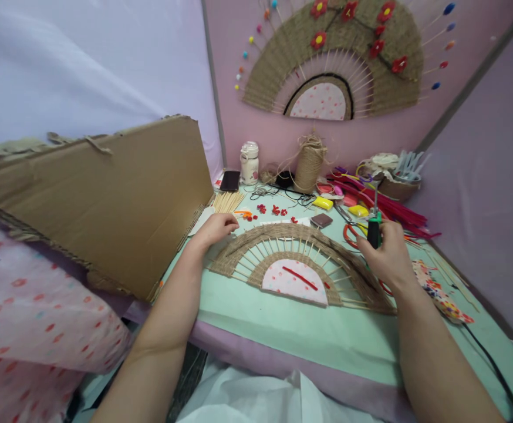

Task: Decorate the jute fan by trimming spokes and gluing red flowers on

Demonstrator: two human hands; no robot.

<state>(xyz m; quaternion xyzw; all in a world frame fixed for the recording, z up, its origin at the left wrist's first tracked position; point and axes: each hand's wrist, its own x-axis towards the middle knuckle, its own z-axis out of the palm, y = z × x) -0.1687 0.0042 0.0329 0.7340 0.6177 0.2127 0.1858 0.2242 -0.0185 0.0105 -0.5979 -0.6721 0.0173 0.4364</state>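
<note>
A half-round fan [300,258] woven from jute cord over wooden sticks lies flat on the pale green table [283,329]. Its pink dotted centre carries a loose red stick [299,278]. My left hand [216,228] rests with curled fingers on the fan's upper left edge. My right hand [386,254] is closed round a tool with a green and black handle [374,226], held upright over the fan's right side; its thin metal tip points up.
A large cardboard sheet [107,200] leans at the left. Behind the fan are a bundle of sticks [227,201], a phone [230,180], a white jar [249,163], a jute spool [309,161], red flowers, yellow pieces, scissors and red pipe cleaners [392,208]. A finished fan [340,59] hangs on the wall.
</note>
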